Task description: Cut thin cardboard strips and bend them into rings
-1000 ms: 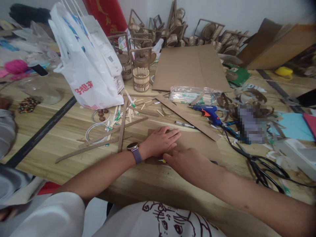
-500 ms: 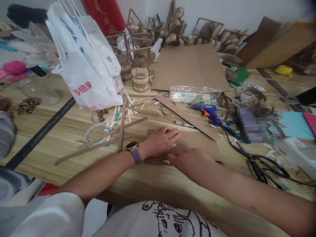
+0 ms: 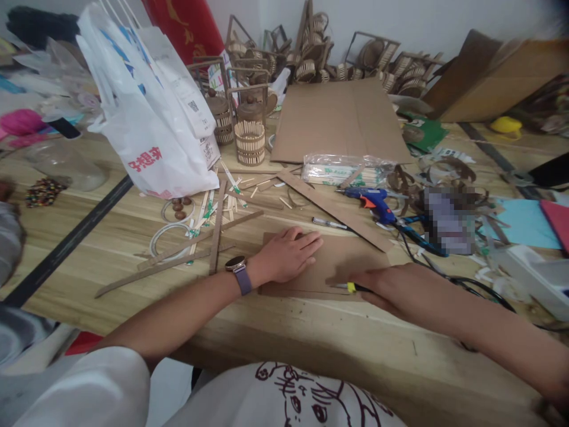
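A brown piece of cardboard (image 3: 331, 261) lies flat on the wooden table in front of me, with a dark line running along its near edge. My left hand (image 3: 291, 255) rests on its left part, fingers stretched out and pressing flat. Over the right part, my right hand (image 3: 384, 284) is closed round a utility knife (image 3: 351, 287) with a yellow collar. The blade points left, just above or touching the cardboard; I cannot tell which. Just beyond the cardboard lie a pen (image 3: 329, 223) and a long cardboard strip (image 3: 333, 207).
A blue glue gun (image 3: 371, 201) and black scissors (image 3: 475, 287) lie to the right. Cut strips (image 3: 217, 228) and a white plastic bag (image 3: 155, 130) are at left. Small stick baskets (image 3: 249, 142) and a large cardboard sheet (image 3: 338, 121) stand at the back.
My right hand has moved right with the utility knife, away from my left hand, uncovering more cardboard and its dark line. My left hand stays on the cardboard.
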`<action>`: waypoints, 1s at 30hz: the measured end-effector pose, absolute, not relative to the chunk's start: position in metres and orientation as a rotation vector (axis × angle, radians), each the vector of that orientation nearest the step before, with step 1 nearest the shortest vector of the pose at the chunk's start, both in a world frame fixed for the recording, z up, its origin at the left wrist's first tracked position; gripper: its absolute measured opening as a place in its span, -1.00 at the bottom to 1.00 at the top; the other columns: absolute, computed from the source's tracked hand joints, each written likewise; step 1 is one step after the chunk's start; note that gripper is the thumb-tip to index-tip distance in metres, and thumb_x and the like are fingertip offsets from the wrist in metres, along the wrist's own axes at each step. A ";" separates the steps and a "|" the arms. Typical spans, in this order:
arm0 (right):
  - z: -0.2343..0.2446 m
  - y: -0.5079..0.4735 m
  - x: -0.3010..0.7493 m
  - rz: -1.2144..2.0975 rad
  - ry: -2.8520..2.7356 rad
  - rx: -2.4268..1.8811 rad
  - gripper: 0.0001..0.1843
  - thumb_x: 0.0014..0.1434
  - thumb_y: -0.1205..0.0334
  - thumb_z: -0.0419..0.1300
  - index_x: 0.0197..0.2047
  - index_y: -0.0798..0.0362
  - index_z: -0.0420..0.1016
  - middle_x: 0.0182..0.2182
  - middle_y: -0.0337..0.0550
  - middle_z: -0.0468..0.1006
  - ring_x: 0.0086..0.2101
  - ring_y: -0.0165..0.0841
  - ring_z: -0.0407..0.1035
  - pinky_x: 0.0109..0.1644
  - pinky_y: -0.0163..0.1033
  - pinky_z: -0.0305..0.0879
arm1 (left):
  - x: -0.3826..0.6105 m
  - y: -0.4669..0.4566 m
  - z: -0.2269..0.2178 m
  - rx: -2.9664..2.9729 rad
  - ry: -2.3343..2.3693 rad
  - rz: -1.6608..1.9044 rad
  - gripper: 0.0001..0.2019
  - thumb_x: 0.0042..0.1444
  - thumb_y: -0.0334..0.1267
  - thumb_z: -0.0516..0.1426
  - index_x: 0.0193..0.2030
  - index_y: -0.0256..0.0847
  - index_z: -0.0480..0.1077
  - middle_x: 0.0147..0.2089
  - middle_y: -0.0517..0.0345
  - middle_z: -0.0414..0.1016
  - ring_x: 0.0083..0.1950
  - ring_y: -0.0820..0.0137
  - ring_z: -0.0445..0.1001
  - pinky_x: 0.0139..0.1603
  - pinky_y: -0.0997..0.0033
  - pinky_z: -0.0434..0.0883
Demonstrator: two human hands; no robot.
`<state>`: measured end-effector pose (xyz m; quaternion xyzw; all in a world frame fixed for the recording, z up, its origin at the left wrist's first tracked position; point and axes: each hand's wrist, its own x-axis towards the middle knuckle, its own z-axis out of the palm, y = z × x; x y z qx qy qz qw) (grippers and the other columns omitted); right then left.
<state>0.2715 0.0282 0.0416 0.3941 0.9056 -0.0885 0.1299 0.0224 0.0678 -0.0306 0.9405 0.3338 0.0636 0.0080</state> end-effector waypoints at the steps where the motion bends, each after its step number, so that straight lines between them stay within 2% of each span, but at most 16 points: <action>1: 0.045 0.028 0.267 -0.329 2.615 1.112 -0.79 0.31 0.25 0.12 -0.05 -0.08 0.55 -0.32 -0.20 0.69 -0.38 -0.30 0.56 -0.44 -0.31 0.16 | 0.022 0.068 -0.030 2.938 1.046 0.197 -0.53 0.47 -0.10 -0.12 0.40 -0.23 0.20 0.46 0.07 0.18 0.27 0.12 0.23 0.25 0.15 0.23; 4: 0.051 0.023 0.237 -0.393 2.624 1.067 -0.82 0.32 0.25 0.11 -0.09 0.00 0.53 -0.34 -0.15 0.68 -0.37 -0.27 0.57 -0.43 -0.28 0.17 | 0.022 0.068 -0.029 2.945 1.039 0.201 -0.54 0.47 -0.11 -0.12 0.38 -0.23 0.22 0.45 0.06 0.20 0.25 0.13 0.25 0.23 0.15 0.25; 6: 0.050 0.018 0.211 -0.356 2.601 1.052 -0.86 0.32 0.25 0.12 -0.18 0.03 0.51 -0.38 -0.15 0.66 -0.40 -0.27 0.56 -0.46 -0.27 0.14 | 0.022 0.069 -0.029 2.957 1.030 0.212 -0.55 0.47 -0.12 -0.12 0.38 -0.22 0.23 0.45 0.05 0.20 0.24 0.14 0.25 0.23 0.17 0.25; 8: 0.047 0.015 0.190 -0.297 2.548 1.044 -0.89 0.31 0.27 0.14 -0.18 0.04 0.51 -0.40 -0.15 0.65 -0.40 -0.26 0.56 -0.50 -0.28 0.10 | 0.022 0.070 -0.029 2.964 1.033 0.209 -0.56 0.47 -0.13 -0.11 0.38 -0.21 0.23 0.45 0.07 0.19 0.24 0.16 0.25 0.23 0.20 0.24; 13: 0.042 0.014 0.169 -0.212 2.552 1.030 -0.82 0.26 0.45 0.12 -0.15 0.06 0.49 -0.27 -0.10 0.65 -0.32 -0.26 0.58 -0.49 -0.30 0.08 | 0.022 0.071 -0.031 2.985 1.046 0.198 -0.56 0.46 -0.11 -0.07 0.38 -0.19 0.21 0.46 0.07 0.18 0.23 0.20 0.25 0.22 0.24 0.25; 24: 0.051 0.013 0.157 -0.212 2.462 0.986 -0.72 0.20 0.55 0.09 -0.11 0.10 0.50 -0.27 -0.01 0.65 -0.31 -0.20 0.60 -0.49 -0.30 0.21 | 0.023 0.071 -0.034 2.995 1.058 0.218 -0.56 0.46 -0.11 -0.07 0.39 -0.19 0.22 0.46 0.14 0.19 0.21 0.18 0.25 0.22 0.23 0.26; 30: 0.065 0.013 0.145 -0.240 2.375 0.982 -0.66 0.20 0.61 0.04 -0.09 0.13 0.51 -0.24 0.05 0.66 -0.23 -0.16 0.62 -0.41 -0.29 0.32 | 0.023 0.072 -0.036 2.986 1.054 0.227 -0.56 0.45 -0.12 -0.05 0.38 -0.18 0.23 0.45 0.06 0.20 0.21 0.19 0.26 0.21 0.23 0.27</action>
